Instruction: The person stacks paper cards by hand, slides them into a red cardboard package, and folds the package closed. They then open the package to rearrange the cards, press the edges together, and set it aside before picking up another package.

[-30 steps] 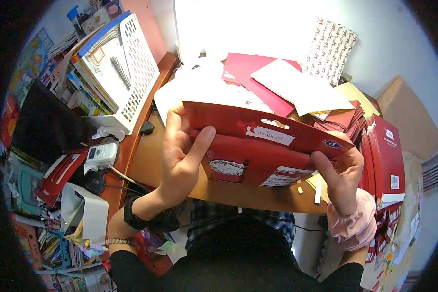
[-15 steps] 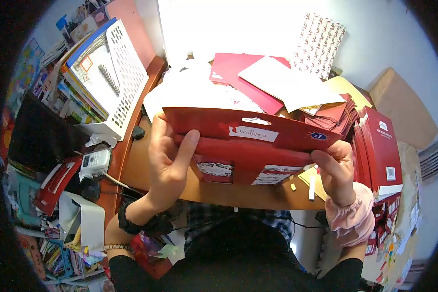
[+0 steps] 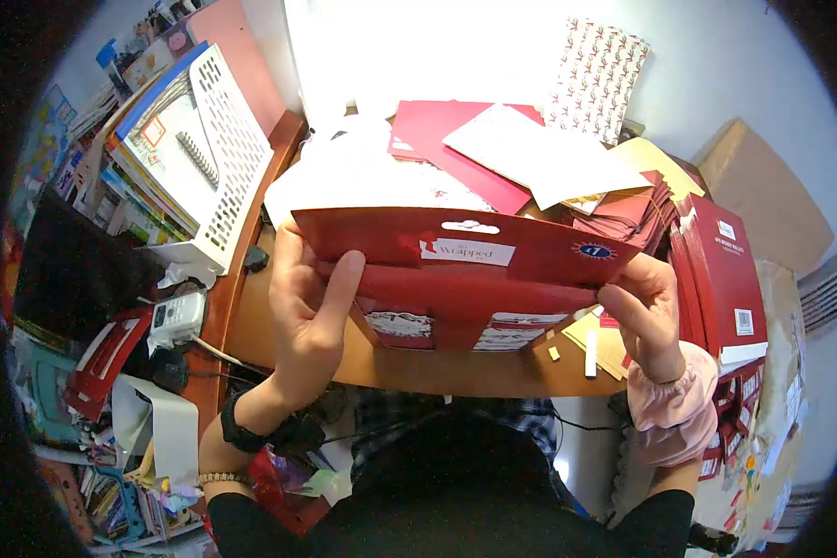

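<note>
Between my hands, above the desk's front part, is a red cardboard package (image 3: 456, 286) with a hang slot, a white "Wrapped" label and a dark blue oval mark on its upper panel. White patterned areas show through on its lower face. My left hand (image 3: 312, 312) grips the left end, thumb lying over the front. At the right end my right hand (image 3: 646, 312) pinches the edge, thumb in front and fingers behind. The fingertips of both hands are partly hidden behind the cardboard.
On the desk (image 3: 418, 370), red and white sheets (image 3: 474, 149) lie at the back. Stacked red folders (image 3: 721, 270) stand on the right, near a red stack (image 3: 637, 214). A white file holder (image 3: 228, 158) is at left. Yellow card pieces (image 3: 591, 339) lie near the front edge.
The view has shifted slightly, and the red package sits a little further left in it. Both hands keep their hold on its ends.
</note>
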{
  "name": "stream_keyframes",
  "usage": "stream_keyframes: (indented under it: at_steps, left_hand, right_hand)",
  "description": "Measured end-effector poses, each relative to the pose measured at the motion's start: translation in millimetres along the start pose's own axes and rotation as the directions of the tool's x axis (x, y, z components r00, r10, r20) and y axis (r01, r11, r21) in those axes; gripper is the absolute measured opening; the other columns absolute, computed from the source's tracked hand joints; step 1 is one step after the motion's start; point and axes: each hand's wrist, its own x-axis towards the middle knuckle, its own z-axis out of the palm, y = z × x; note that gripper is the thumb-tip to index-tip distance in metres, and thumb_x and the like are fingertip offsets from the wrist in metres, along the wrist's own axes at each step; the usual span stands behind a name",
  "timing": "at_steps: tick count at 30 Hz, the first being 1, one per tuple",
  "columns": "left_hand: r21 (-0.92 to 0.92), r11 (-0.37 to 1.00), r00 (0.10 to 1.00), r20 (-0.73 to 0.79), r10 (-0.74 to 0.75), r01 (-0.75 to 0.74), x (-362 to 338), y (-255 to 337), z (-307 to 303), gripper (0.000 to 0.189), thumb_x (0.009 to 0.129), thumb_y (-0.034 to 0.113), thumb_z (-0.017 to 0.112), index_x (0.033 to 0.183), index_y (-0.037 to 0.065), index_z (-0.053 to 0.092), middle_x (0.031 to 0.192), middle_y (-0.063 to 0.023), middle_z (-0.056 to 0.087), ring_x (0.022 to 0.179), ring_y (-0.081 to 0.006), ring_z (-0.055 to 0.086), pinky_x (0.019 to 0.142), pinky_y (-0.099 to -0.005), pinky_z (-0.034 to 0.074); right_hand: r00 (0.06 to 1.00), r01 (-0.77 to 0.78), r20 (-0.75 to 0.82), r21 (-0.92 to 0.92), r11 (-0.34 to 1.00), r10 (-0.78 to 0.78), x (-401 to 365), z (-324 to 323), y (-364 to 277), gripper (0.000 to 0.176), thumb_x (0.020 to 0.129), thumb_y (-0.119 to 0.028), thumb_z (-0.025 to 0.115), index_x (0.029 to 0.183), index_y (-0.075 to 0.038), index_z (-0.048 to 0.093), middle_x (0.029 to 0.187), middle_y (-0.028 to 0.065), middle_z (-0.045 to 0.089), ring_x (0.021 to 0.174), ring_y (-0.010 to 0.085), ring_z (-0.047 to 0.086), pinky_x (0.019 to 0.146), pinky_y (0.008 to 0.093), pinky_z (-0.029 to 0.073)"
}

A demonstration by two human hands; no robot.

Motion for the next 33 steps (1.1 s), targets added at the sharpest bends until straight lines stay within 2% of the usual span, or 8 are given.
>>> stream_keyframes:
  at_steps: [3,6,9,12,16,21,30,33]
  left_hand:
    - [-0.061,0.997,0.998,-0.020,0.055,-0.057,2,-3,4,0.044,0.090,0.006,0.051,0.131,0.000,0.038,0.111,-0.0077,0.058,0.088,-0.0103,0.054,0.074,-0.0227,0.043]
    - [-0.006,1.000,1.000,0.008,-0.026,0.026,-1,0,-2,0.044,0.090,0.006,0.050,0.132,-0.001,0.037,0.116,-0.0097,0.056,0.094,-0.0124,0.055,0.079,-0.0248,0.044]
    - [-0.040,0.999,1.000,0.001,0.000,0.000,-1,-4,-1,0.044,0.091,0.006,0.049,0.132,-0.001,0.036,0.119,-0.0112,0.055,0.099,-0.0144,0.054,0.084,-0.0265,0.043]
    - [-0.004,0.999,0.999,0.021,0.049,-0.049,0,0,0,0.032,0.091,0.004,0.048,0.121,0.000,0.035,0.112,-0.0120,0.053,0.095,-0.0138,0.055,0.079,-0.0240,0.046]
    - [0.006,0.995,0.995,0.010,0.097,-0.097,-1,-5,0,0.034,0.091,0.004,0.048,0.122,0.000,0.036,0.112,-0.0120,0.053,0.096,-0.0141,0.055,0.079,-0.0243,0.046]
    - [0.007,0.997,0.997,0.006,0.072,-0.072,-5,-3,-1,0.036,0.091,0.005,0.049,0.124,0.000,0.035,0.113,-0.0121,0.053,0.098,-0.0146,0.055,0.081,-0.0249,0.045]
    - [0.031,0.993,0.994,0.005,0.111,-0.111,-4,-4,-1,0.036,0.091,0.004,0.048,0.124,0.000,0.034,0.113,-0.0121,0.053,0.096,-0.0146,0.056,0.079,-0.0245,0.046]
    - [0.026,0.996,0.996,0.019,0.090,-0.090,-3,-2,-1,0.035,0.091,0.004,0.048,0.123,0.001,0.034,0.112,-0.0120,0.053,0.097,-0.0146,0.056,0.080,-0.0249,0.046]
  right_hand:
    - [1.000,-0.004,-0.014,-0.103,0.995,0.003,-2,-4,0,0.013,0.086,-0.007,0.059,0.092,0.004,0.061,0.091,0.0051,0.064,0.083,0.0072,0.056,0.075,0.0225,0.044]
    - [0.998,-0.033,-0.049,-0.049,0.998,0.031,-1,2,-3,0.008,0.086,-0.004,0.059,0.088,0.004,0.061,0.087,0.0037,0.064,0.080,0.0063,0.055,0.072,0.0211,0.043]
    - [0.998,-0.010,-0.060,-0.096,0.995,0.004,-1,1,-2,0.007,0.086,-0.002,0.058,0.087,0.004,0.061,0.086,0.0033,0.064,0.080,0.0064,0.055,0.071,0.0210,0.043]
    - [0.998,-0.021,-0.056,-0.106,0.994,0.015,-1,2,-6,0.007,0.086,-0.004,0.059,0.085,0.003,0.062,0.086,0.0029,0.064,0.081,0.0068,0.055,0.072,0.0214,0.043]
    - [0.999,-0.036,-0.020,-0.127,0.991,0.034,-1,-3,-5,0.011,0.086,-0.005,0.060,0.091,0.003,0.063,0.088,0.0039,0.065,0.083,0.0076,0.056,0.075,0.0223,0.044]
    - [0.999,-0.044,-0.030,0.021,0.999,0.045,2,7,-6,0.027,0.086,-0.011,0.059,0.110,0.003,0.059,0.101,0.0061,0.064,0.093,0.0117,0.057,0.085,0.0256,0.044]
    - [0.989,-0.138,0.084,0.274,0.952,0.119,7,4,2,0.032,0.083,-0.012,0.060,0.111,0.002,0.059,0.108,0.0087,0.063,0.102,0.0160,0.057,0.092,0.0304,0.041]
    - [0.990,-0.137,0.067,0.242,0.961,0.125,7,2,7,0.031,0.083,-0.012,0.060,0.111,0.002,0.059,0.107,0.0086,0.064,0.099,0.0158,0.058,0.089,0.0293,0.043]
